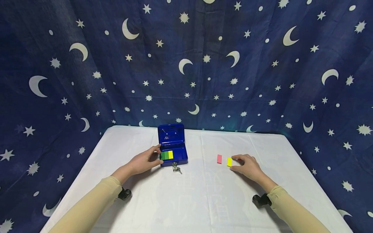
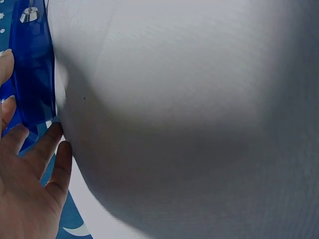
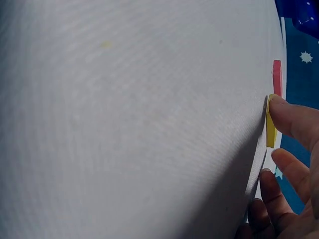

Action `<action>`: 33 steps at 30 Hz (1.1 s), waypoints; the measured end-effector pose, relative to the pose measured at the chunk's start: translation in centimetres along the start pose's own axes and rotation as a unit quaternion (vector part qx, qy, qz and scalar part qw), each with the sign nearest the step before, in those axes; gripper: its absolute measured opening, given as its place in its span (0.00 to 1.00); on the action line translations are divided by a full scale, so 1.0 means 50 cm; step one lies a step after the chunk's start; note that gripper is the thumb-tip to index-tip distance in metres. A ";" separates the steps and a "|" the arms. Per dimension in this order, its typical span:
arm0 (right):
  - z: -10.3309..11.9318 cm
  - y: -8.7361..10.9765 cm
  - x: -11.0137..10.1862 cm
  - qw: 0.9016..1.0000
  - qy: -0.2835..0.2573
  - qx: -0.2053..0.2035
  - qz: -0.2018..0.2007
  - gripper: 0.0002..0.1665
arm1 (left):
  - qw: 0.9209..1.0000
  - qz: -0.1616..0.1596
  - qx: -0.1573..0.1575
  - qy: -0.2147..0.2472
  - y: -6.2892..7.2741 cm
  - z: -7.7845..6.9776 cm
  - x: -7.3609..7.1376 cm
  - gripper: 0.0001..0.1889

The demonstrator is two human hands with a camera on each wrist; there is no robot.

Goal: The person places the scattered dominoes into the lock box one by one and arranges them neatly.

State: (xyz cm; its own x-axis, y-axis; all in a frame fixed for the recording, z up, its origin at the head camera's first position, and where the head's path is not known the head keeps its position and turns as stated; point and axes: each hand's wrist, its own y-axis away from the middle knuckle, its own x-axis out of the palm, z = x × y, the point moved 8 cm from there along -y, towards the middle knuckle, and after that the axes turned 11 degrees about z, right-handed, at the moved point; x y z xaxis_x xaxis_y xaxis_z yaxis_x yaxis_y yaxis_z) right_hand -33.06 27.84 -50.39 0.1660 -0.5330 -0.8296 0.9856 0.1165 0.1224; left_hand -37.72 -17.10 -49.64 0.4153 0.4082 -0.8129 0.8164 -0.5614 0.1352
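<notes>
A small blue metal cash box (image 1: pixel 182 158) stands on the table with its lid (image 1: pixel 171 133) raised. Inside, at the left, lie green blocks (image 1: pixel 164 155) and a yellow block (image 1: pixel 170 154) side by side. My left hand (image 1: pixel 142 160) holds the box's left side, thumb at the front corner and index finger towards the back. To the right, my right hand (image 1: pixel 247 166) pinches another yellow block (image 1: pixel 229 162) by its ends between thumb and index finger, at the tabletop. Just left of it lies a pink block (image 1: pixel 219 159).
Keys (image 1: pixel 177 168) hang from the lock at the box's front. A white cloth (image 1: pixel 192 200) covers the table. Behind and beside it hangs a dark blue curtain (image 1: pixel 204 74) with moons and stars.
</notes>
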 end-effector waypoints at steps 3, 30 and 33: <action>0.000 0.000 0.001 1.000 -0.002 0.001 0.000 0.36 | 1.000 0.002 -0.001 -0.001 0.001 -0.001 0.000 0.44; 0.002 0.001 -0.001 1.000 -0.009 -0.006 -0.006 0.32 | 1.000 0.005 -0.003 0.005 0.002 -0.006 -0.003 0.39; 0.002 0.001 -0.001 1.000 -0.008 -0.006 -0.007 0.32 | 1.000 0.005 -0.002 0.005 0.002 -0.006 -0.003 0.39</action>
State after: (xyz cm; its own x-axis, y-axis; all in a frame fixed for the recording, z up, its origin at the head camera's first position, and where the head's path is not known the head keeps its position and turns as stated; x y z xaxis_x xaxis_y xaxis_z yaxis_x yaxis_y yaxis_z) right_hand -33.01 27.78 -50.27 0.1530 -0.5484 -0.8221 0.9874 0.1193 0.1042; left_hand -37.58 -16.99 -49.34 0.4283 0.4099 -0.8053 0.8133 -0.5632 0.1459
